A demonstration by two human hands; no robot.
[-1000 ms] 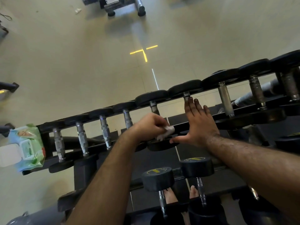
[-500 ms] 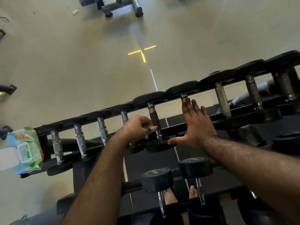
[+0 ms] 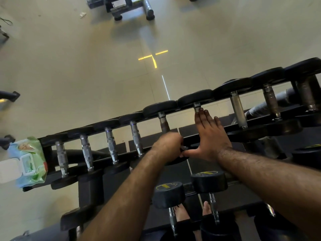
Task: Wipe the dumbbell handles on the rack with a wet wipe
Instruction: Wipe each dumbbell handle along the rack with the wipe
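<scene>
Here, left hand [image 3: 169, 147] grips dumbbell handle [image 3: 164, 124]

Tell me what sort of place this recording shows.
Most likely a gym: a long rack holding a row of black dumbbells with metal handles, and exercise equipment standing on the open floor beyond.

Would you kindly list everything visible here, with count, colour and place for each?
Top-row dumbbells: about ten, black heads, metal handles, across the rack.
Lower dumbbells: at least two, black with yellow marks, below the hands.
Rack: one, black, centre.
Wet wipe pack: one, green and blue, lid open, rack's left end.
Floor marks: yellow lines, beyond the rack.
Wheeled equipment: dark, top centre.
Feet: two, bare, bottom centre.
Left hand: curled at a handle, blurred; wipe not visible.
Right hand: flat, fingers straight, on the neighbouring handle.
</scene>
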